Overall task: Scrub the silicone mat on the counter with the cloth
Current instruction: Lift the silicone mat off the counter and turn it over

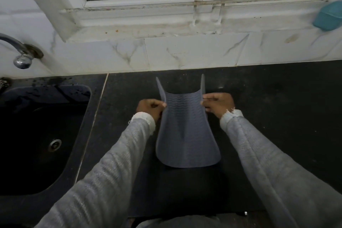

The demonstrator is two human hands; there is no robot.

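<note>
A grey-blue ribbed silicone mat (186,135) is held up over the black counter (268,116), curved like a trough with its far corners sticking upward. My left hand (150,108) pinches the mat's left edge. My right hand (219,104) pinches its right edge. The mat's near end hangs loose toward me. No cloth shows in the head view.
A black sink (42,135) with a steel drain lies at the left, under a chrome tap (20,52). White marble-look tiles and a window sill run along the back. A teal object (328,16) sits on the sill at the far right.
</note>
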